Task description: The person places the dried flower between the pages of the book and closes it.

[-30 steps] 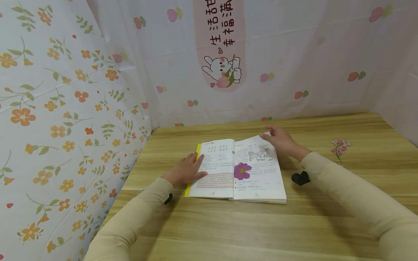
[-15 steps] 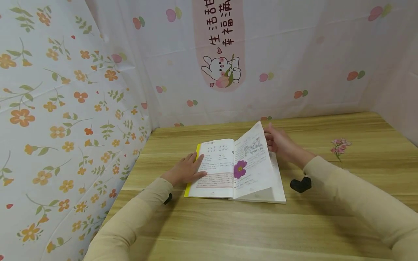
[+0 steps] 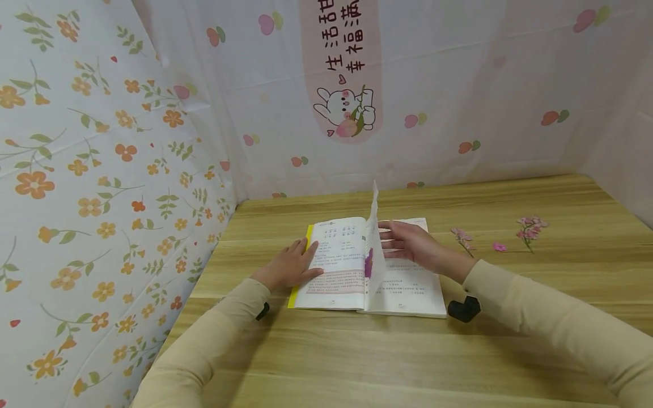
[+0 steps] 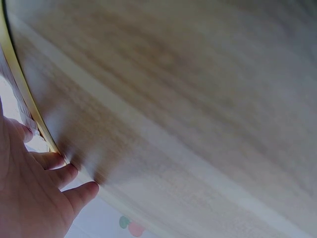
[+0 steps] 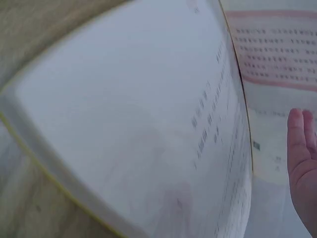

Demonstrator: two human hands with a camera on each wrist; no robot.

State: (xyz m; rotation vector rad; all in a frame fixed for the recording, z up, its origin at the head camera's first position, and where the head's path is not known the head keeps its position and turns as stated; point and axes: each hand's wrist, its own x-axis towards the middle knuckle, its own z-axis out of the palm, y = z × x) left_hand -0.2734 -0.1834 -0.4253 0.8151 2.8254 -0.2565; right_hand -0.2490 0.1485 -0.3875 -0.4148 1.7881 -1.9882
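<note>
An open book (image 3: 339, 258) with a yellow cover edge lies on the table. One page (image 3: 378, 255) stands almost upright near the spine. A purple pressed flower (image 3: 369, 264) shows edge-on on that page's left side. My left hand (image 3: 288, 267) rests on the left page, fingers spread; the left wrist view has its fingertips at the yellow edge. Behind the raised page, my right hand (image 3: 415, 247) touches its right side with extended fingers, above the right half of the book. In the right wrist view, this hand (image 5: 303, 168) shows straight fingers at the right border.
To the right of the book, a pink flower sprig (image 3: 462, 240), a small pink blossom (image 3: 499, 247) and a bigger pink sprig (image 3: 531, 233) lie on the wooden table (image 3: 357, 362). A patterned cloth (image 3: 433, 85) hangs behind the table and on its left.
My right hand has moved left from the page's far right corner, swinging the page from flat to upright. The smaller sprig and blossom have come into sight. My left hand has stayed put.
</note>
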